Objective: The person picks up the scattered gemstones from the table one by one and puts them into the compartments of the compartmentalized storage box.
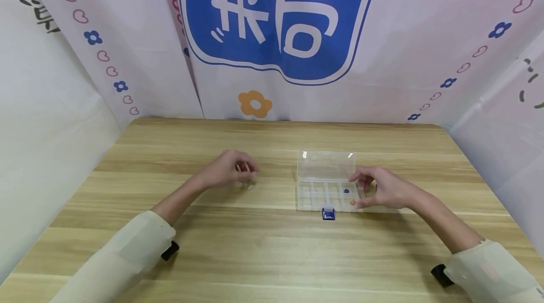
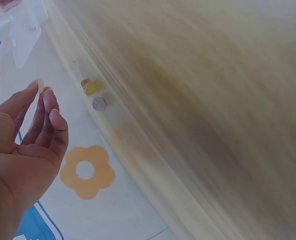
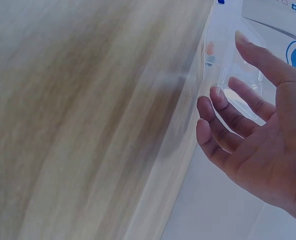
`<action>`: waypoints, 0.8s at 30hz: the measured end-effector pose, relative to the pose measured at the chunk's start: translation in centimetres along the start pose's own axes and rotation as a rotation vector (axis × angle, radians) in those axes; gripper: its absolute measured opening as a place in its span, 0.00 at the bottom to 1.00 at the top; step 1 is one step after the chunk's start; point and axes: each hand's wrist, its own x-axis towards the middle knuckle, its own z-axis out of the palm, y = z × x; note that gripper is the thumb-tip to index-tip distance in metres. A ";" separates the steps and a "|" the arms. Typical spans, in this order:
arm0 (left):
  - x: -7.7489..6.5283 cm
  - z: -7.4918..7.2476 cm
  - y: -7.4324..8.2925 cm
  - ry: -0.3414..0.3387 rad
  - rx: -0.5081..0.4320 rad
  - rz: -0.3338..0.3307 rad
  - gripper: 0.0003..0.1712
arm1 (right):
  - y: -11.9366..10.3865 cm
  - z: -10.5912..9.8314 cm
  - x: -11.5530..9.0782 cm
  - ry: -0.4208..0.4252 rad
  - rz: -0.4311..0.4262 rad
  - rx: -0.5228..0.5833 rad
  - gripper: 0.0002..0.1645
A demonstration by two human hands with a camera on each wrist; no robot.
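My left hand is over the table left of the box, thumb and index fingertips together. In the left wrist view they pinch a small pale piece. Below lie several small bead-like pieces, among them a yellow one and a grey one. My right hand spreads its fingers around the right end of a clear compartment box, with nothing gripped. The box's clear lid stands raised at the back. Inside sit a dark blue piece and an orange piece, the latter by the right thumb.
A blue latch sticks out from the box's front edge. The wooden table reaches back to a printed cloth backdrop, with white cloth walls on both sides.
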 end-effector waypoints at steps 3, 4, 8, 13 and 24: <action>0.2 0.2 0.2 0.001 -0.027 0.009 0.06 | 0.0 0.0 0.0 0.000 0.002 0.001 0.33; 0.3 0.2 0.3 0.000 -0.037 0.009 0.06 | 0.0 0.0 0.0 0.001 0.003 0.001 0.33; 0.6 0.4 0.6 -0.007 -0.067 0.009 0.06 | 0.1 0.0 0.0 0.000 0.000 -0.004 0.33; 0.9 0.8 1.3 -0.011 -0.086 0.009 0.07 | 0.0 0.0 0.0 -0.002 0.001 -0.009 0.33; 2.2 1.9 2.4 -0.016 -0.117 0.038 0.08 | 0.2 0.0 0.0 0.004 -0.012 0.001 0.33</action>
